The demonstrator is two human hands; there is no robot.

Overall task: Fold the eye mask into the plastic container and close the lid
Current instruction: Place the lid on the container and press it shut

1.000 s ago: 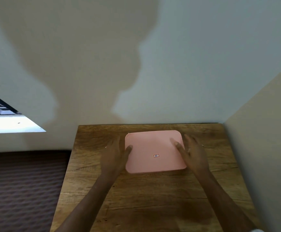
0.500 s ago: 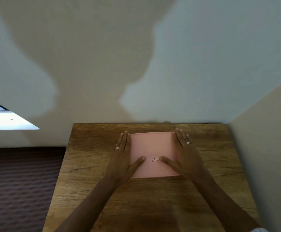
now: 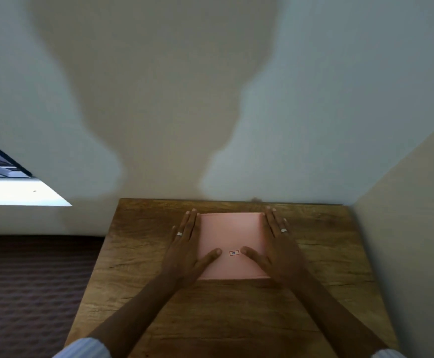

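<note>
A flat pink lid covers the plastic container on the wooden table, near the back edge. A small label sits on its near half. My left hand lies flat along the lid's left side, fingers stretched and thumb on top. My right hand mirrors it on the right side, thumb beside the label. Both press down with spread fingers and grip nothing. The container body and the eye mask are hidden under the lid.
The table stands against a pale wall at the back and another wall on the right. A dark patterned floor lies to the left. A bright window opening is at far left.
Both hands slid from the lid's side edges to lie flat over it, thumbs now on top near the label. The view shifted slightly.
</note>
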